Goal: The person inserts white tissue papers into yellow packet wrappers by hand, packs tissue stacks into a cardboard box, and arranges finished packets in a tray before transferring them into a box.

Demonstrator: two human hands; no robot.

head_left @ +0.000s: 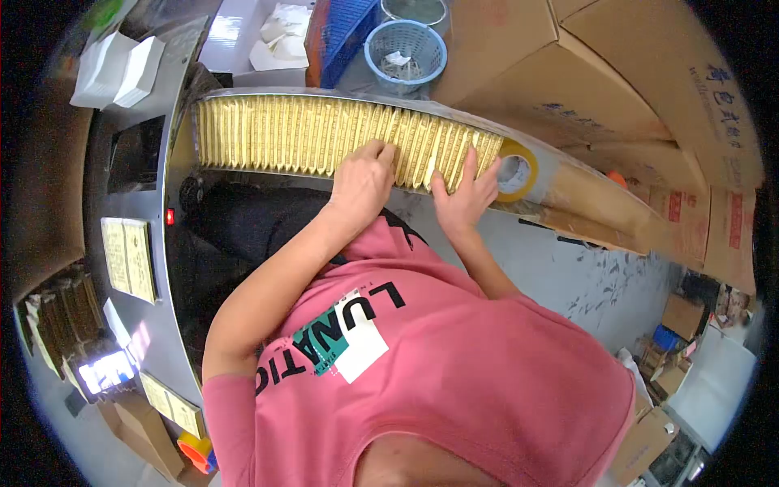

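Observation:
A long row of thin, flat yellow packets (284, 134) stands on edge, packed side by side in a long narrow tray (316, 94). My left hand (365, 178) is at the near edge of the row, around its middle, with the fingers curled in against the packets; what they grip is hidden. Further right, my right hand (468, 195) rests with fingers spread over the last packets. Just beyond it, a roll of yellow tape (516, 170) sits against the right end of the row.
Large cardboard boxes (519, 73) rise at the far right. Behind the tray stand a blue plastic basket (406, 53) and a white box (235, 36). On the metal bench (138, 191) to the left lie a yellow printed stack (128, 258) and white stacks (118, 69). A lit phone (107, 372) is lower left.

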